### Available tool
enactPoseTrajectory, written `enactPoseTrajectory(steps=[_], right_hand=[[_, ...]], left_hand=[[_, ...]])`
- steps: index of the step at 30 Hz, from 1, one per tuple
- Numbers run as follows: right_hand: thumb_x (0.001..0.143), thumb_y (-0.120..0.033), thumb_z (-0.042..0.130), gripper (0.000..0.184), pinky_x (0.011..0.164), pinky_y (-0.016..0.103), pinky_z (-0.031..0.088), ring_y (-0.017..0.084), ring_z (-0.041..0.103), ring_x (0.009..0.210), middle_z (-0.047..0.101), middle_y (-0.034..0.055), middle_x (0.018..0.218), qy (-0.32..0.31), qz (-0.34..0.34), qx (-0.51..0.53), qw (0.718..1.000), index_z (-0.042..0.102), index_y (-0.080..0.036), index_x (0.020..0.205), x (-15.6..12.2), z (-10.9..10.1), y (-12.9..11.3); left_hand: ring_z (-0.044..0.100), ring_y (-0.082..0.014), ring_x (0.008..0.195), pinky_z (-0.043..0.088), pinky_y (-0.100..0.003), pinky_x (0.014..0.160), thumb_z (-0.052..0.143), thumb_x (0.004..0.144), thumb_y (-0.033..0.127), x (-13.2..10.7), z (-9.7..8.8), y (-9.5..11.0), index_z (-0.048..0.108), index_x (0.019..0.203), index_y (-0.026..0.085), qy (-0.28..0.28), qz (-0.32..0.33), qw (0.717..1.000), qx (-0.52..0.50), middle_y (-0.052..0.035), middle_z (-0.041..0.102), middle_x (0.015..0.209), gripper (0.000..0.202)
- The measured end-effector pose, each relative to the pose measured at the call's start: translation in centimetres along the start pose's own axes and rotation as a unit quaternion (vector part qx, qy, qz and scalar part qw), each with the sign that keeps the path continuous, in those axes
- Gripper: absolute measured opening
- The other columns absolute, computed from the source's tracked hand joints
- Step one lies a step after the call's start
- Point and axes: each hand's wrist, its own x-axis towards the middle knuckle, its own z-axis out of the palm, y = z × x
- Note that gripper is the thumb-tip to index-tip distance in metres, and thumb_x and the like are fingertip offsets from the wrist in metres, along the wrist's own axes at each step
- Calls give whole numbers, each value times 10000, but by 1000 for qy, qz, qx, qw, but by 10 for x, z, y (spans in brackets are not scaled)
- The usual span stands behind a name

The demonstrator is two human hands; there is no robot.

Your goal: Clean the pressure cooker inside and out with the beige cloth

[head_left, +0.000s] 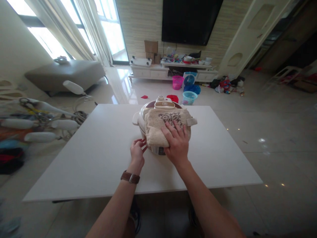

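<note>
A white and maroon rice cooker (138, 116) stands near the middle of a white table (99, 155). A beige towel (158, 127) with a dark pattern lies folded over its lid. My right hand (176, 142) rests flat on the towel with fingers spread. My left hand (137, 150), with a brown watch strap at the wrist, is curled against the cooker's front left side, just below the towel's edge.
A drying rack (42, 120) with white bars stands left of the table. A grey sofa (64, 74) sits by the windows. Beyond the table are a low TV cabinet (151, 71), pink and blue baskets (189, 97) and scattered items on the glossy floor.
</note>
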Motion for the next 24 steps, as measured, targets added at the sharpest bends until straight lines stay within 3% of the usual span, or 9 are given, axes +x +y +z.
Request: enactPoseTrajectory(steps=[4,8,12,17,21,24], right_hand=[[760,-129,560,660,1292,578,209,325,444,1487,610,30,1510,-8,65,18,998,615,-284,1400,17,-12,11],[764,-111,572,637,1271,610,248,342,451,1475,617,35,1499,-48,75,15,996,635,-300,1369,24,-18,-3],[855,-177,598,530,1282,640,197,355,435,1485,601,49,1515,-64,47,4,997,633,-322,1364,25,-10,-32],[911,-271,638,427,1290,658,147,370,394,1513,572,75,1543,-80,14,3,997,651,-314,1336,22,0,-56],[929,-256,620,404,1303,628,146,333,349,1548,542,50,1578,-98,-41,3,994,653,-309,1328,12,3,-59],[916,-240,621,430,1323,584,112,304,348,1553,542,13,1581,-95,-63,8,994,649,-314,1338,5,1,-50]], left_hand=[[686,-189,925,504,-335,800,585,685,150,-3,-2,2,572,870,202,-21,-11,1000,-4,-45,694,958,193],[688,-184,918,505,-326,787,575,686,138,-4,-1,2,567,865,201,-14,-19,1000,-10,-49,698,959,190],[662,-162,854,516,-319,784,590,672,157,-1,-2,4,550,846,210,-6,-18,1000,-25,-25,662,923,186],[621,-148,806,501,-311,778,573,644,186,19,-23,15,540,871,229,41,11,998,-40,-8,638,919,233],[600,-143,749,465,-277,710,569,628,164,37,-37,21,549,864,218,87,27,995,-44,-1,615,863,242],[618,-149,763,462,-268,693,585,638,146,39,-38,18,563,857,212,83,25,995,-55,-9,627,869,229]])
